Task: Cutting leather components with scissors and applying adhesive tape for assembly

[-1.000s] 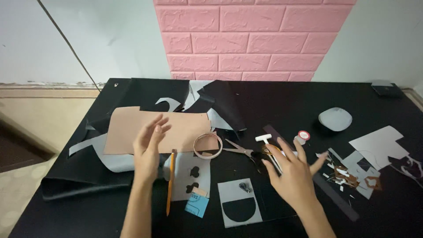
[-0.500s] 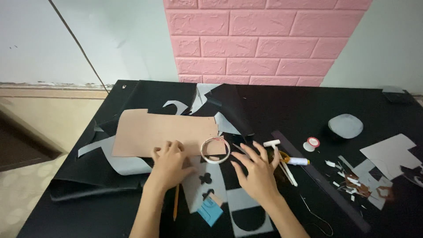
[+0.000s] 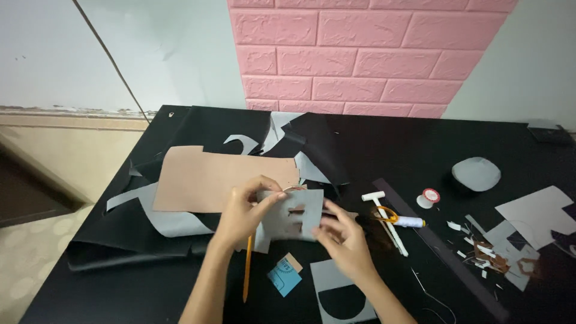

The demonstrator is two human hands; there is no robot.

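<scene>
The grey cut-out sheet (image 3: 292,221) sits at centre frame, just above the black tabletop (image 3: 420,144); it looks light and bendable, best pinched at its edges. The left hand (image 3: 243,213) pinches its top-left corner in a narrow grip, the right hand (image 3: 343,237) holds its right edge, and a yellow pencil (image 3: 246,270) lies below.

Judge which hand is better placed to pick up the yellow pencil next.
Left, probably. The left hand holds the grey cut-out sheet right above the yellow pencil, whose upper end lies beneath its wrist. The right hand, supporting the sheet's other edge, sits farther away.
</scene>
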